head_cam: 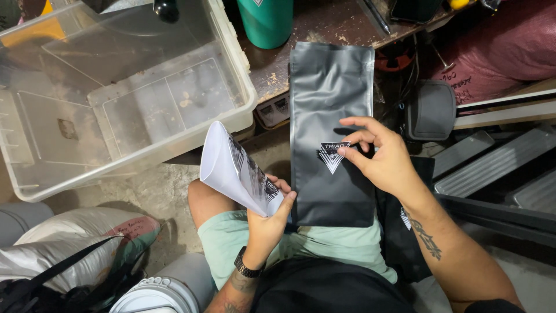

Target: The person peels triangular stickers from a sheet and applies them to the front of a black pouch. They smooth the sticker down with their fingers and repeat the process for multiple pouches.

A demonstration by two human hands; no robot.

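Observation:
A matte black flat pouch (330, 104) lies lengthwise from my lap up onto the table edge. A white triangular sticker (331, 157) sits on its middle. My right hand (379, 159) rests on the pouch, thumb and fingertips pinching at the sticker's right edge. My left hand (267, 217) grips the lower end of a curled white sheet of stickers (234, 168), held upright just left of the pouch.
A large clear plastic bin (124, 98) stands on the floor at the upper left. A teal bottle (266, 22) stands on the worn wooden table (330, 23). Stuffed sacks (69, 243) and a white bucket lid (153, 295) lie at the lower left. Metal steps (498, 168) are on the right.

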